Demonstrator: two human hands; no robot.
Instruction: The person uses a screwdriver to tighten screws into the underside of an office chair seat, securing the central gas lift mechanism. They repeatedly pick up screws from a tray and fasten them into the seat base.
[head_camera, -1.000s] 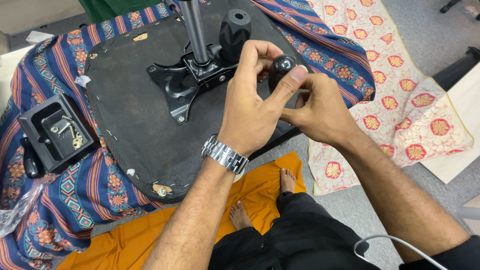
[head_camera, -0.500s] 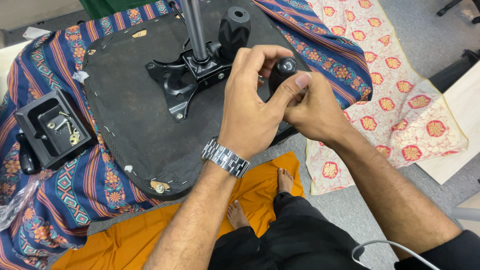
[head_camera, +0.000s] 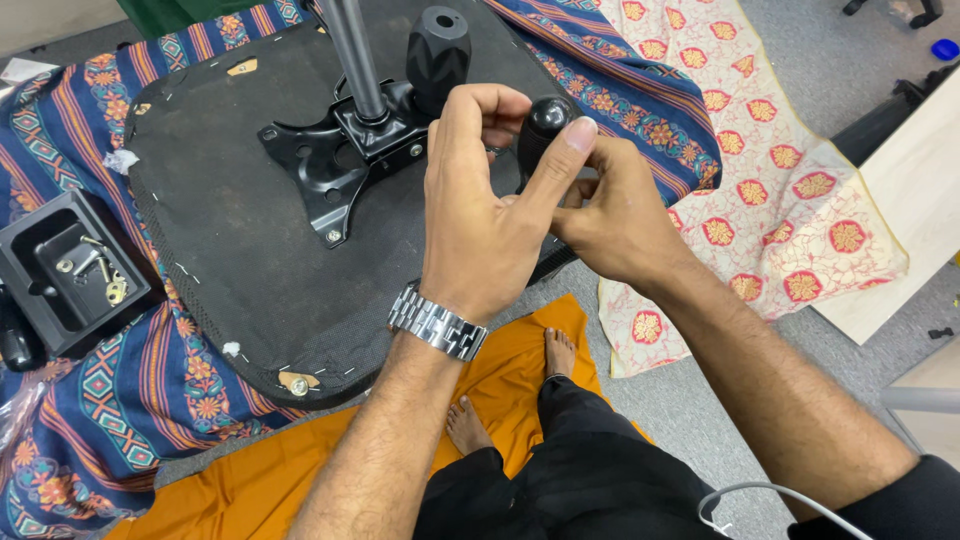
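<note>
Black knob (head_camera: 545, 125) at seat base (head_camera: 230, 230) edge, gripped by both: left hand (head_camera: 480, 215) fingers clenched round it, right hand (head_camera: 620, 215) pinching below. Mech plate (head_camera: 330, 165) already bolted; spare screws in tray (head_camera: 60, 270).

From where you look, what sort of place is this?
Probably an office or workshop floor used for chair assembly: an upturned chair seat lies on patterned cloths over grey carpet, with a black tray of screws alongside.

Tray (head_camera: 45, 300) of screws (head_camera: 95, 270) left of seat base (head_camera: 230, 240) — mounting plate (head_camera: 325, 170) on it.
</note>
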